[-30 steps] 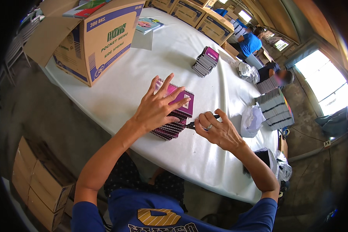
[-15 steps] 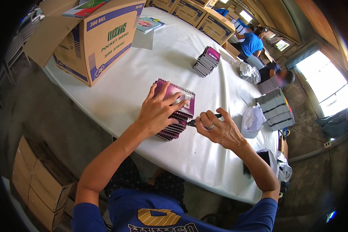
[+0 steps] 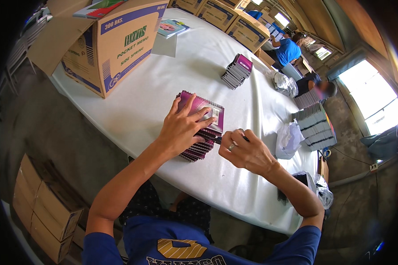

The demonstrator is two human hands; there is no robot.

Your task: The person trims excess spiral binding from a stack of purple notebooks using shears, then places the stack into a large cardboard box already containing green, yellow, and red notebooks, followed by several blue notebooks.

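A stack of small purple spiral notebooks [image 3: 216, 126] lies near the table's front edge. My left hand [image 3: 181, 126] grips the top of this stack, fingers spread over the upper cover and thumb against the wire-bound side. From the right, my right hand [image 3: 248, 152] is closed around a slim black hand tool [image 3: 218, 140] that looks like pliers. Its tip meets the near right corner of the notebooks, by my left thumb. Most of the tool is hidden in my fist, and I cannot see what the tip grips.
A second purple notebook stack [image 3: 237, 71] stands farther back. At left is a large open carton [image 3: 128, 48], with loose booklets [image 3: 170, 28] behind it. To the right are tall notebook piles [image 3: 315, 126] and a plastic bag [image 3: 289, 140]. Co-workers [image 3: 289, 51] sit at the far right.
My right hand has turned and closed more tightly round the tool, moving slightly left and down toward the stack. My left hand stays on the notebooks.
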